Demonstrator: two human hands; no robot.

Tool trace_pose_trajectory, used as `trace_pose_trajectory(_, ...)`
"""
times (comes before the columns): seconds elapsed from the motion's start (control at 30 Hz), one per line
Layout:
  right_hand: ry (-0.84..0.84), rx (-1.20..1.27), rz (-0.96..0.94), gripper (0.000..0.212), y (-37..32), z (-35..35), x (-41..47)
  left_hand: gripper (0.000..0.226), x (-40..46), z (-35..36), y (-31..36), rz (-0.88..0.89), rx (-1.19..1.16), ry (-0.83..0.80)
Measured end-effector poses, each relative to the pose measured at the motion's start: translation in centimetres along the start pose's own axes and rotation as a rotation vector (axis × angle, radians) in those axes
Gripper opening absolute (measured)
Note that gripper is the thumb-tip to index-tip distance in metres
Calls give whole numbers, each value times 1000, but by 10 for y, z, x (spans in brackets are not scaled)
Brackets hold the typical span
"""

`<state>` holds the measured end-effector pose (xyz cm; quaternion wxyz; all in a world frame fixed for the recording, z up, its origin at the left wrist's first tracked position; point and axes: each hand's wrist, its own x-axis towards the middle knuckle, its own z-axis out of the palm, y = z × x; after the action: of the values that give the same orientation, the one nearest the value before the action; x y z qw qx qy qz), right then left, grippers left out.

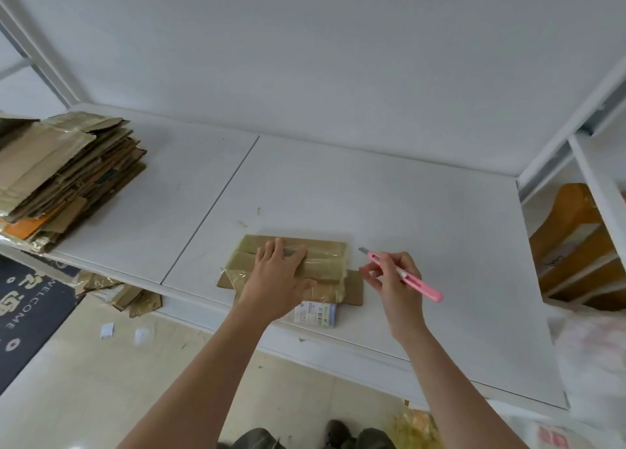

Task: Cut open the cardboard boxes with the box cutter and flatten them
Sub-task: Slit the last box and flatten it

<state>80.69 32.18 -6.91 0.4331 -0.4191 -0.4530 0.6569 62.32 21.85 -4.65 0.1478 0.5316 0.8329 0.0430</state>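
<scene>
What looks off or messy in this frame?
Torn brown cardboard scraps and white paper bits litter the floor under the white table. The taped flat cardboard box overhangs the table's near edge. The pink box cutter has its blade out, clear of the box.

White bench (389, 194): flattened taped cardboard box (325, 262) at the near edge, left hand (277, 272) pressing flat on it, fingers straight. Right hand (393, 279) just beside the box, gripping a pink box cutter (406, 276), blade out. Stack of flattened cardboard (64, 174) at far left. Welcome mat (23, 313) on the floor.
</scene>
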Motion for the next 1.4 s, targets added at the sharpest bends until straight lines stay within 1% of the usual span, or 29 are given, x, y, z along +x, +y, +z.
trace_pose_trajectory(0.13,15,-3,40,16,9,9,-4,58,0,-11,-6,-24,-175,-84)
trace_pose_trajectory(0.23,14,-4,48,15,14,13,-7,55,-6,-13,-11,-38,-293,-87)
trace_pose_trajectory(0.3,11,-6,28,15,16,14,-10,54,-9,-12,-12,-43,-319,-70)
trace_pose_trajectory(0.63,9,-123,-62,18,16,18,-10,56,-11,-12,-10,-55,-317,-58)
trace_pose_trajectory(0.77,10,-194,-132,17,16,21,-13,56,-11,-12,-10,-52,-314,-58)
trace_pose_trajectory(0.97,27,-258,-169,18,17,22,-14,55,-10,-10,-11,-46,-316,-50)
trace_pose_trajectory(1.03,17,-316,-218,18,16,21,-13,55,-10,-8,-11,-44,-322,-46)
trace_pose_trajectory(1.2,-117,-480,-334,19,7,14,-8,54,-10,-6,-11,-36,-312,-55)
trace_pose_trajectory(1.3,-171,-524,-337,23,3,9,-8,52,-10,-4,-11,-39,-308,-58)
trace_pose_trajectory(1.4,-205,-544,-353,23,2,6,-11,51,-10,-4,-10,-34,-274,-68)
